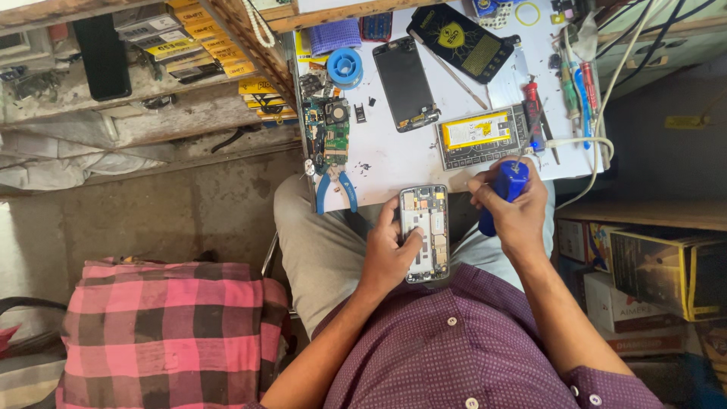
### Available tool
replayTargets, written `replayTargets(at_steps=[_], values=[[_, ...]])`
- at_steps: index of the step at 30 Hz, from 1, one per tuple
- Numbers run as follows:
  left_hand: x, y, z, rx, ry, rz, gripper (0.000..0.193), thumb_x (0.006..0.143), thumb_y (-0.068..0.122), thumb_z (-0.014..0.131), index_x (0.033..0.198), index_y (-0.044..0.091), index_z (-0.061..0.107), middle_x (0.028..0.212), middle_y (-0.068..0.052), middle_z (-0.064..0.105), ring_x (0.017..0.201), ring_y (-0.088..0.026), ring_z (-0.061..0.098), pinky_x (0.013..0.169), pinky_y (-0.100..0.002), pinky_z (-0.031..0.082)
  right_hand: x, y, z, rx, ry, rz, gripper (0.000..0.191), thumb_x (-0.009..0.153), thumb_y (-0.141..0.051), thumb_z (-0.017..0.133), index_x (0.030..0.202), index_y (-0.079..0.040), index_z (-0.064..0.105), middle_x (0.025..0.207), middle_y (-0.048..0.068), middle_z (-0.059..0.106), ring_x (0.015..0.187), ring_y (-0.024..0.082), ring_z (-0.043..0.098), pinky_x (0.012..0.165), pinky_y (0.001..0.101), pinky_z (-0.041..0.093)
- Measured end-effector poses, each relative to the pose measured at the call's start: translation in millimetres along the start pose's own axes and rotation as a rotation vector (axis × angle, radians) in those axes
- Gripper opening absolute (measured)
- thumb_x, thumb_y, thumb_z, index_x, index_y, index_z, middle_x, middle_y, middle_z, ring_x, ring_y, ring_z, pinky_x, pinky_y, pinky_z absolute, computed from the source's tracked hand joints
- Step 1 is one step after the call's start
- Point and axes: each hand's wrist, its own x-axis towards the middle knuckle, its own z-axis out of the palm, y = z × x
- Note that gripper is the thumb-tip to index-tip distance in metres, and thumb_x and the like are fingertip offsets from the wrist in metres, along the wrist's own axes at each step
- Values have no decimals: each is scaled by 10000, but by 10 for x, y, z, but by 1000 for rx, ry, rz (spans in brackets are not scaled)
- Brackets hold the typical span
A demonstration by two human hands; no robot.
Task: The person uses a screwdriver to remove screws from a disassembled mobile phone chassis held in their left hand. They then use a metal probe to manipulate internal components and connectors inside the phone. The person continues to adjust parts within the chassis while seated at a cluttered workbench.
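In the head view, the left hand [388, 254] is closed around an opened phone [425, 233], thumb on its bare inner side, held over the lap just below the bench [394, 163] edge. At 2 o'clock from the phone, the right hand [513, 208] grips a blue screwdriver [505, 191] tightly, tip toward the bench. Blue pliers [335, 189] lie at 10 o'clock.

A white tabletop [394, 163] sits at the far side; a grey, stained concrete floor [166, 216] lies to its left; wooden shelves [136, 113] stand far left; cardboard boxes [651, 273] are stacked on the right; a pink checked cloth [166, 333] lies near left.
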Motion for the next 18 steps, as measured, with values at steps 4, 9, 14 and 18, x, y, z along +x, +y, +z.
replayTargets(at_steps=[4, 9, 14, 18], values=[[38, -1, -36, -58, 21, -3, 652, 936, -5, 617, 1523, -37, 333, 976, -141, 781, 751, -105, 711, 635, -236, 555, -45, -52, -71, 34, 38, 0, 332, 892, 111, 729, 1094, -50, 521, 904, 93, 677, 697, 147, 649, 634, 277, 532], [134, 8, -89, -180, 22, 49, 643, 962, -24, 596, 1531, -26, 297, 1072, -151, 758, 882, -129, 732, 750, -252, 587, -131, -100, -168, 42, 93, 15, 304, 904, 110, 712, 1091, -39, 524, 882, 107, 663, 675, 159, 637, 617, 284, 519], [280, 33, -135, -276, 19, 121, 625, 992, -19, 575, 1538, -20, 269, 1233, -156, 695, 1067, -158, 709, 865, -280, 591, -234, -115, -259, 25, 95, 18, 258, 910, 108, 706, 1050, -20, 531, 835, 92, 607, 659, 173, 641, 615, 296, 516], [406, 70, -191, -269, 26, 122, 627, 1025, 27, 588, 1546, -17, 243, 1201, -189, 713, 1048, -173, 703, 869, -278, 573, -330, -114, -310, -57, 35, 82, 251, 883, 100, 723, 1025, -21, 554, 837, 89, 628, 672, 155, 646, 611, 289, 532]])
